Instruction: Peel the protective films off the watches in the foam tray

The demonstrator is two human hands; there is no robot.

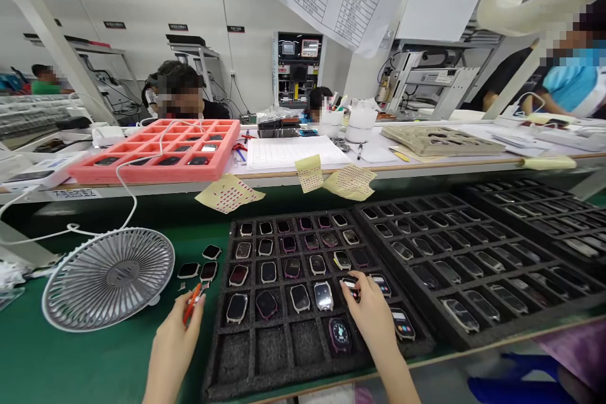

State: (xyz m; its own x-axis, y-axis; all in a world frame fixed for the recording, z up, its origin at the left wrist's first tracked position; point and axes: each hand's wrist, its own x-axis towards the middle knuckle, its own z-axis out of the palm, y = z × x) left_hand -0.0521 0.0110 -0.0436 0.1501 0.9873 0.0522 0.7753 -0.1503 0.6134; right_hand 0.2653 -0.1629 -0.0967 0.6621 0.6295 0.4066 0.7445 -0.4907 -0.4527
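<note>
left of the black foam tray (284, 382), the left hand (173, 344) pinches an orange tool (192, 303) tight. the right hand (372, 315) pinches a watch (351, 287) over the tray. most slots are full, but a few at the bottom are bare (239, 356).

Your black foam tray (288, 360) looks rough and matt, and the watches (323, 296) in it have glossy glass with smooth metal edges. The tool grip (192, 303) in your left hand (173, 344) is shiny orange plastic.
</note>
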